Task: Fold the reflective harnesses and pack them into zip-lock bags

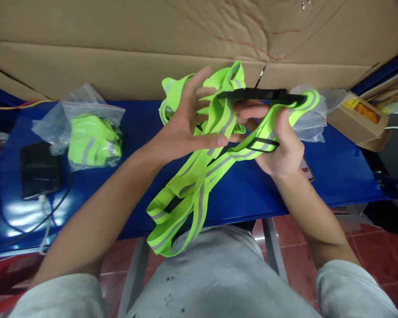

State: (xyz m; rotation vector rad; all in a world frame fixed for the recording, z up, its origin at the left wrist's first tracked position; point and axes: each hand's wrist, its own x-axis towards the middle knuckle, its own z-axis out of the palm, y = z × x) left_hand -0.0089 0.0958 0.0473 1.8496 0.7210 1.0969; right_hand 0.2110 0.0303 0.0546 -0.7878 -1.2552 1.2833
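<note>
A neon yellow-green reflective harness [199, 190] with grey stripes hangs from both my hands, its loops drooping past the table's front edge. My left hand [192, 119] grips the bunched straps, thumb toward the right and fingers partly behind the fabric. On the other side, my right hand [281, 141] has its thumb over a strap near the black buckle [258, 94]. The buckle lies across the top of the straps and looks fastened. A black slider [262, 145] sits on the strap beside my right palm. Some fingertips are hidden behind the fabric.
On the blue table [135, 212], a clear bag [94, 141] with another folded neon harness lies left, near a black phone-like device [40, 170] with cables. An empty-looking plastic bag [310, 115] and a cardboard box [360, 121] are at right. Brown cardboard [119, 66] lines the back.
</note>
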